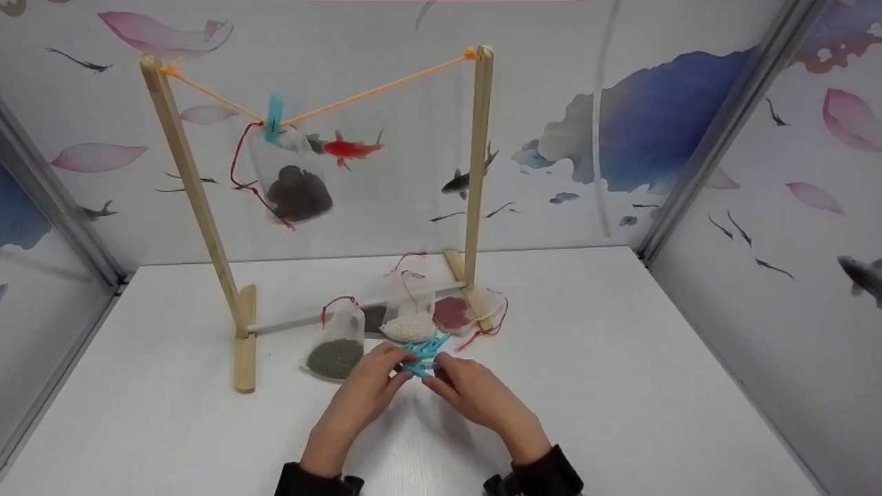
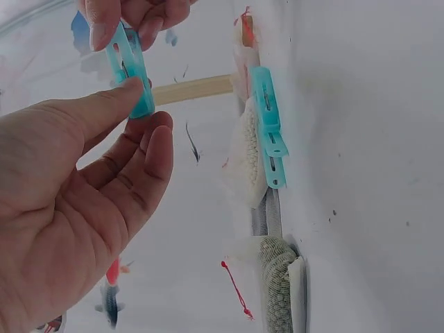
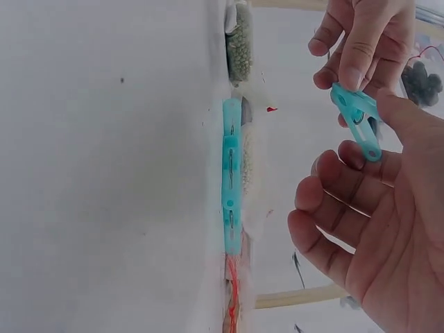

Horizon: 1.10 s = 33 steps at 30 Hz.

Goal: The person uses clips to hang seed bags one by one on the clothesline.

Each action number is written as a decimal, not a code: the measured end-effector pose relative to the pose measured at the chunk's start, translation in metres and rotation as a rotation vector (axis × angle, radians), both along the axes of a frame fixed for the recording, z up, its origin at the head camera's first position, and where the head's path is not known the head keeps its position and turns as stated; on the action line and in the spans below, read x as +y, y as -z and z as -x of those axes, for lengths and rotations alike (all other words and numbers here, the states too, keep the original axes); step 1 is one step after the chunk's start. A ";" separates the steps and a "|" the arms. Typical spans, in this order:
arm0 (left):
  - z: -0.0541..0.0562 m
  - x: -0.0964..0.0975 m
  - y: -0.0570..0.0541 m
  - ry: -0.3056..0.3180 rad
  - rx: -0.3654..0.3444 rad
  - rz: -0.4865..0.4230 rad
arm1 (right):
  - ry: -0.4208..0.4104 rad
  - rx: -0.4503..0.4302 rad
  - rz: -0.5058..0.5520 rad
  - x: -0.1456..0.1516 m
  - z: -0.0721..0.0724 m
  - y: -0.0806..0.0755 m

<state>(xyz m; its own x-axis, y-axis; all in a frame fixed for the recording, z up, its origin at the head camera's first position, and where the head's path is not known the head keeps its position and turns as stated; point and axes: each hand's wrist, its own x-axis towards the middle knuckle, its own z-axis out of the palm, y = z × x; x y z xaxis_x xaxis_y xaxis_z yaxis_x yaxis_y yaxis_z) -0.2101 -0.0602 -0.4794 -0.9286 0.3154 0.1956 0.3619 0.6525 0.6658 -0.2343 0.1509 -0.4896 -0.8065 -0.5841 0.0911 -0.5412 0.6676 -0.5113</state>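
Note:
Both hands meet over one turquoise clothespin (image 3: 361, 135) held above the table. My left hand (image 1: 375, 375) pinches one end of it between thumb and fingers, also seen in the left wrist view. At the other end, the thumb and fingertips of my right hand (image 1: 475, 389) press on the handles, which stand spread apart in the right wrist view. Several more turquoise clothespins (image 1: 428, 346) lie just beyond the hands. Close by my left hand is a mesh bag with green grains (image 1: 335, 358). Behind the loose clothespins rests a bag of white grains (image 1: 408, 327).
A wooden frame (image 1: 475, 158) stands at the back, an orange string (image 1: 375, 91) sagging between its posts. From the string a bag with dark contents (image 1: 300, 195) hangs by a turquoise clothespin (image 1: 274, 118). On the table, a bag with reddish contents (image 1: 453, 313) lies near the right post's foot.

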 end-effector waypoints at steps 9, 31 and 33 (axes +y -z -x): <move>-0.005 -0.001 0.001 -0.006 0.036 -0.001 | -0.036 0.096 0.040 0.000 -0.001 -0.003; -0.002 -0.042 0.021 -0.323 -0.121 0.232 | -0.015 0.243 0.157 0.010 0.003 0.002; -0.002 -0.045 0.022 -0.335 -0.102 0.225 | -0.011 0.239 0.164 0.010 0.003 0.003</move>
